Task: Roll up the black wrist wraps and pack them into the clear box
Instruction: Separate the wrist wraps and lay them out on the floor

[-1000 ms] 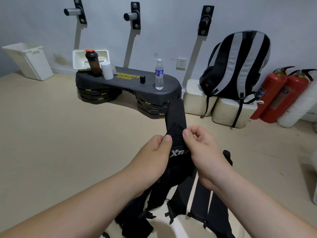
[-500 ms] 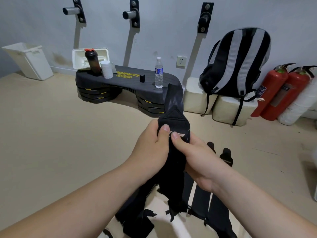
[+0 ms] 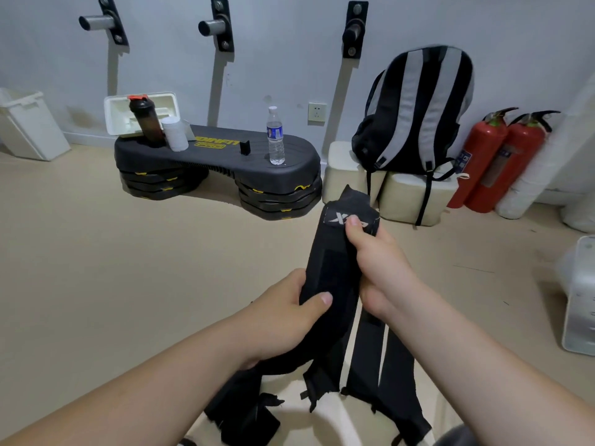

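I hold a black wrist wrap (image 3: 331, 262) up in front of me, its top end folded over and showing a white logo. My right hand (image 3: 380, 268) pinches that folded top, thumb over the logo. My left hand (image 3: 286, 313) grips the wrap lower down, thumb across its front. More black wraps (image 3: 396, 365) lie on a pale surface below my hands, their ends frayed. A clear box on the right (image 3: 579, 294) is only partly in view at the frame edge.
A black step platform (image 3: 219, 156) stands by the wall with a shaker, a white cup and a water bottle (image 3: 275, 136) on it. A striped backpack (image 3: 418, 114) sits on pale blocks. Two red extinguishers (image 3: 502, 159) stand right; a white bin (image 3: 29, 123) sits left.
The wrap's upright free end has been folded down. My left hand slid lower on the wrap, and my right hand moved up to the folded top.
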Available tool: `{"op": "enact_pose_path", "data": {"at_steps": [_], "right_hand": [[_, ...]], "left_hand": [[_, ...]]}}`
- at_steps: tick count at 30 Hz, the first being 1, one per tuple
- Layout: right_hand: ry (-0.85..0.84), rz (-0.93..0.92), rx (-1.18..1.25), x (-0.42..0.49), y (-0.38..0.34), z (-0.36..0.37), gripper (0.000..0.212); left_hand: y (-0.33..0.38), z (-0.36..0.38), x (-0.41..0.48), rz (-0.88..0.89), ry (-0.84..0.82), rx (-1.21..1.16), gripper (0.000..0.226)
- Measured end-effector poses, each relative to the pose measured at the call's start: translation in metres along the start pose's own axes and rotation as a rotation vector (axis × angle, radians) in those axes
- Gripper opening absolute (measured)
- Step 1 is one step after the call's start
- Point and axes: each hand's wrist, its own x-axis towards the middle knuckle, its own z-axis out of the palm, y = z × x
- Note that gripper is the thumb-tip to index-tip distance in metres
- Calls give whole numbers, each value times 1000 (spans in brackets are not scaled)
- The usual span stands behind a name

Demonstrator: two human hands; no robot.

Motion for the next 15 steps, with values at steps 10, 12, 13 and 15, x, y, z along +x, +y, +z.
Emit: {"op": "enact_pose_path", "data": {"at_steps": [10,12,13,15], "right_hand": [[-272,396,176,-2,-16,-17,40],[-308,402,179,-5,-16,-18,43],[-318,405,170,-6,-15,-18,43],[-337,422,128,-7,-12,-17,43]], "left_hand": [[19,4,7,189,293,122,15],[21,4,7,196,315,100,16],[21,4,7,203,319,92,17],[22,7,7,223,332,83,16]]}}
